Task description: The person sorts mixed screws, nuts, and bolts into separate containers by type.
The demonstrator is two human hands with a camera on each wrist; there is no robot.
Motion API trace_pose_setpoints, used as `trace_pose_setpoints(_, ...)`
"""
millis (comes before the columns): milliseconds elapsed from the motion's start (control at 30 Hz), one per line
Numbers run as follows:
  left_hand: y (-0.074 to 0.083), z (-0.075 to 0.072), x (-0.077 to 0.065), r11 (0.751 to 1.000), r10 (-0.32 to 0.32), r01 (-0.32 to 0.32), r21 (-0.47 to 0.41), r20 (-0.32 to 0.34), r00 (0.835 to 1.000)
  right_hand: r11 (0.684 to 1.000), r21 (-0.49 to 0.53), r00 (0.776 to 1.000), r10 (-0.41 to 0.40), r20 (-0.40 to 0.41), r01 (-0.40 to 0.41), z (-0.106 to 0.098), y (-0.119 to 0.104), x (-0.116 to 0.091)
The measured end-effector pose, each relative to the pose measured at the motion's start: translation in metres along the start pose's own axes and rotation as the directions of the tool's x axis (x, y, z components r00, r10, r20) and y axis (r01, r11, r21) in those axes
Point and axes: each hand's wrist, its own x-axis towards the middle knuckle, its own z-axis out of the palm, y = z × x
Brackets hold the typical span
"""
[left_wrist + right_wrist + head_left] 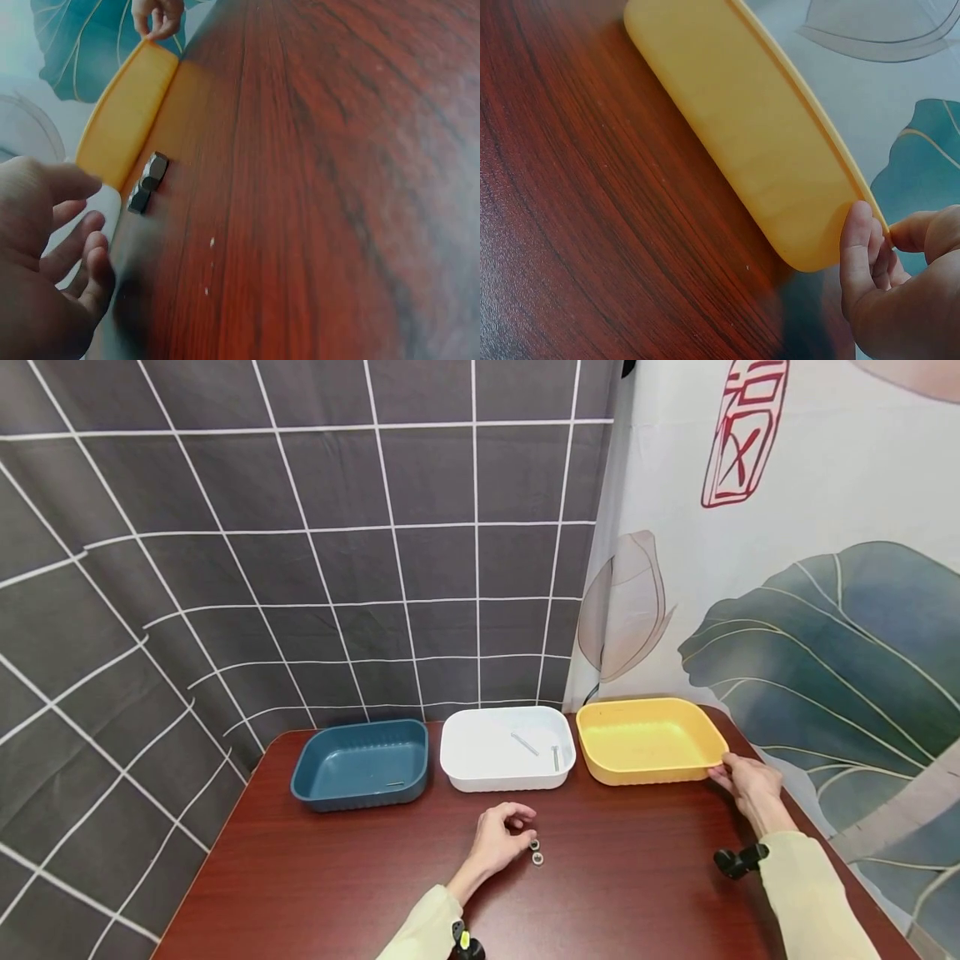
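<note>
Two metal hex nuts lie close together on the table, seen on edge as dark nuts in the left wrist view. Just to their left my left hand hovers with loosely bent fingers, the fingertips apart from the nuts and nothing between them. At the far right, my right hand pinches the near right corner of a yellow tray. In the right wrist view, thumb and fingers meet over the rim of that yellow tray. No contents show inside it.
In the middle stands a white tray with two long bolts inside. To its left, a dark blue tray holds a small metal piece. All three trays line the back of the brown table, before hanging cloths.
</note>
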Motion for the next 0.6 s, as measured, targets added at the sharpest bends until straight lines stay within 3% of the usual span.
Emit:
trace_pose_setpoints(233, -0.0036, -0.005, -0.0012, 1.0, 0.016, -0.017, 0.011, 0.094, 0.995, 1.0, 0.003, 1.0, -0.003, 0.005, 0.003, 0.001, -0.0005, -0.0015)
trace_pose_setpoints(600, -0.0042, -0.0057, -0.0029, 0.999, 0.008, -0.013, 0.036, 0.139, 0.99, 1.0, 0.013, 1.0, -0.005, -0.016, 0.005, 0.0022, -0.0003, 0.0006)
